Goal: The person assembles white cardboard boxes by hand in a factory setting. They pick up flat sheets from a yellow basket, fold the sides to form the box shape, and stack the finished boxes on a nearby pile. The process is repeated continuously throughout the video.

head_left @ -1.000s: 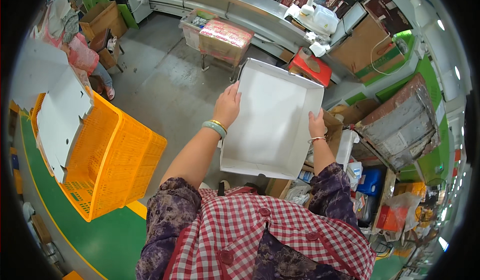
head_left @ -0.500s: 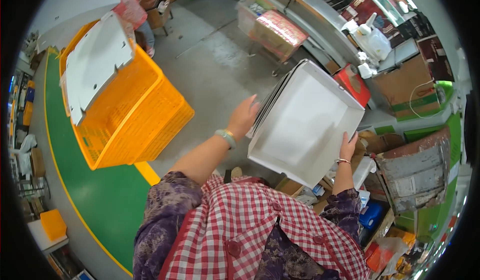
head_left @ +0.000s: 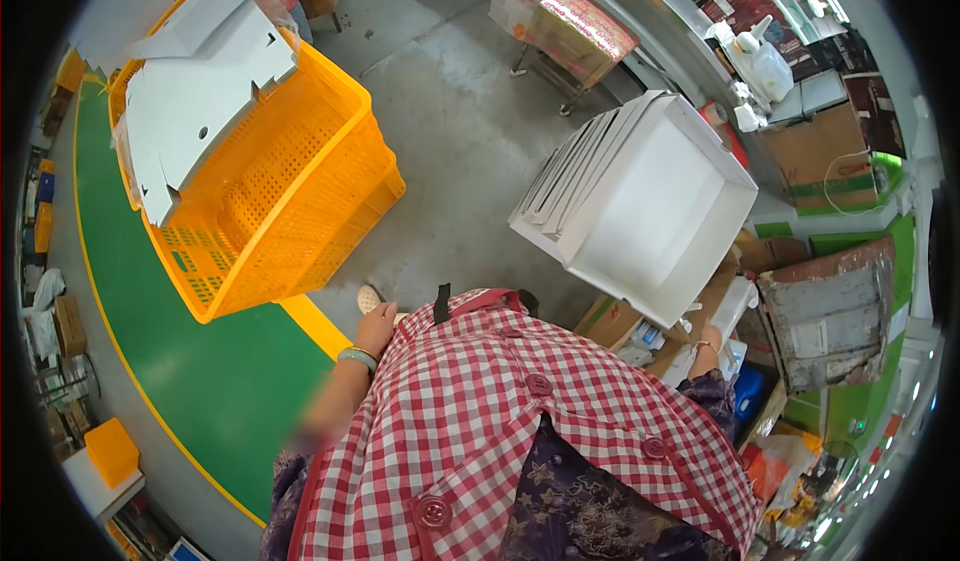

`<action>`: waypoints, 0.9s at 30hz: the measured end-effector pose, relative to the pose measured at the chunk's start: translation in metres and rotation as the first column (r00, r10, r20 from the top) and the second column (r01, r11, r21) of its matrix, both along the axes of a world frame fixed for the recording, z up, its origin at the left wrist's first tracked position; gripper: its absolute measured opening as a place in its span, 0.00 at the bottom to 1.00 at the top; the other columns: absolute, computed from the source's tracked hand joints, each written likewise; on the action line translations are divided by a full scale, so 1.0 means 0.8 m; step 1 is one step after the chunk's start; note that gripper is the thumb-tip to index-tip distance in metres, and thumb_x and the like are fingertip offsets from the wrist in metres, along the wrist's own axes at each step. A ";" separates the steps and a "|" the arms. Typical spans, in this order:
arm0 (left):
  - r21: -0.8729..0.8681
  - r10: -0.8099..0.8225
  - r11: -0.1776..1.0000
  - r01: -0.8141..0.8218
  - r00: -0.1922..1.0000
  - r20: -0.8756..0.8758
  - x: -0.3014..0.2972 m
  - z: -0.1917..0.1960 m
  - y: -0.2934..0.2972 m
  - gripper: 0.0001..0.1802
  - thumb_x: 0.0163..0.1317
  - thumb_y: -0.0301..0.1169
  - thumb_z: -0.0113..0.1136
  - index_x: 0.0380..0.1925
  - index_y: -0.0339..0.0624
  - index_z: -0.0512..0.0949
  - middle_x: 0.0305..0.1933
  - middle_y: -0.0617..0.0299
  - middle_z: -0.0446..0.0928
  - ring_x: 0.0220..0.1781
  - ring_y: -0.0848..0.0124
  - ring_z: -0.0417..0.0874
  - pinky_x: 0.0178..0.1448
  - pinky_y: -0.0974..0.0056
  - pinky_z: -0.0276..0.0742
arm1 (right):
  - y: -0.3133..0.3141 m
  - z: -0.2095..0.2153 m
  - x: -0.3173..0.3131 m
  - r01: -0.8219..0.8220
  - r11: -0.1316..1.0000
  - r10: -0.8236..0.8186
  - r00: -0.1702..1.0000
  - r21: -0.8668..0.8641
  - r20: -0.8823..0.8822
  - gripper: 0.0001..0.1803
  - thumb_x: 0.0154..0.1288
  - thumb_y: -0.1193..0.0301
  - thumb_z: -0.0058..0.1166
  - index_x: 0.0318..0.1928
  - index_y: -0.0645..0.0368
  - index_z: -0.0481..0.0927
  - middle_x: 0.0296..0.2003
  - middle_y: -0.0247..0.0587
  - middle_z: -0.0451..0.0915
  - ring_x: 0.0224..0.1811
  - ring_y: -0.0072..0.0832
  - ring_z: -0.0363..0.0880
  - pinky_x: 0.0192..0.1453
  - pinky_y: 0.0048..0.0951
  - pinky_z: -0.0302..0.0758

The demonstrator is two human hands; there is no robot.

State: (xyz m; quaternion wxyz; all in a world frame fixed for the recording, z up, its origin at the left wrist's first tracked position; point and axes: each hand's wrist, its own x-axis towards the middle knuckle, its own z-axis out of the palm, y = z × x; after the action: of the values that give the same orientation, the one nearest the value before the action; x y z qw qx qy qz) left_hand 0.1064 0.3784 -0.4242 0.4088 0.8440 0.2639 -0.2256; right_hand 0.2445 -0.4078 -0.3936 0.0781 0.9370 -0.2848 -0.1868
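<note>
A stack of shallow white cardboard boxes (head_left: 655, 191), nested on their sides, stands to the front right, its open face turned toward the right. My right hand (head_left: 710, 337) is low beside the stack's near lower corner, close to the boxes and clutter there; its fingers are mostly hidden, and whether it touches the stack I cannot tell. My left hand (head_left: 376, 327) hangs beside my checked apron (head_left: 480, 391), apart from the stack, its fingers loosely extended and nothing visible in them. At the left stands a yellow plastic crate (head_left: 300, 191) with flat white cardboard sheets (head_left: 195, 101) in it.
A low cart (head_left: 580, 41) with a wrapped carton is at the far middle. A counter on the right holds a white pump bottle (head_left: 760, 66) and cartons. Below lie a worn grey panel (head_left: 830, 311) and mixed clutter. Green flooring (head_left: 250, 401) runs along the left.
My left hand has come off the box stack and dropped back to my apron. My right hand has moved lower, off the box's rim. The stack's layers look more fanned out.
</note>
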 end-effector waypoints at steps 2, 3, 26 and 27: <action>-0.012 0.022 1.000 -0.022 0.999 0.045 -0.011 0.005 0.043 0.22 0.66 0.45 0.47 0.47 0.39 0.77 0.45 0.44 0.79 0.48 0.49 0.79 0.52 0.56 0.73 | 0.093 -0.023 -0.039 -0.039 0.991 0.051 0.995 0.127 -0.091 0.28 0.67 0.52 0.36 0.43 0.65 0.81 0.44 0.59 0.79 0.49 0.55 0.76 0.54 0.48 0.70; -0.063 0.021 0.998 -0.015 0.996 0.092 -0.011 0.011 0.060 0.22 0.66 0.44 0.47 0.48 0.39 0.76 0.45 0.44 0.79 0.47 0.50 0.79 0.52 0.57 0.74 | 0.113 -0.033 -0.071 -0.023 0.995 0.035 0.992 0.102 -0.118 0.27 0.66 0.53 0.38 0.43 0.63 0.81 0.45 0.59 0.78 0.50 0.53 0.76 0.55 0.47 0.70; -0.169 0.566 0.498 -0.851 0.171 0.807 0.018 0.113 0.598 0.22 0.66 0.34 0.49 0.53 0.28 0.71 0.53 0.47 0.74 0.52 0.61 0.75 0.59 0.62 0.69 | 1.001 0.062 0.027 -0.574 0.260 0.530 0.757 0.777 0.382 0.17 0.61 0.60 0.54 0.42 0.58 0.81 0.36 0.47 0.82 0.38 0.40 0.81 0.43 0.35 0.76; 0.025 0.619 0.434 -0.900 0.318 0.718 0.012 0.113 0.619 0.25 0.63 0.38 0.51 0.53 0.27 0.71 0.56 0.41 0.71 0.54 0.53 0.74 0.59 0.58 0.69 | 1.013 0.059 0.035 -0.571 0.241 0.548 0.747 0.785 0.375 0.17 0.61 0.60 0.54 0.43 0.59 0.81 0.36 0.47 0.82 0.38 0.40 0.81 0.43 0.35 0.76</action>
State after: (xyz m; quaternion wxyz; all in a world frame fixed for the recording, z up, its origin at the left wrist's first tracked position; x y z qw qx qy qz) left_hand 0.1161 0.8732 -0.3342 0.3318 0.6940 0.5327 0.3528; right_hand 0.2725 0.4024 -0.3466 -0.3469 0.8805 0.2018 -0.2522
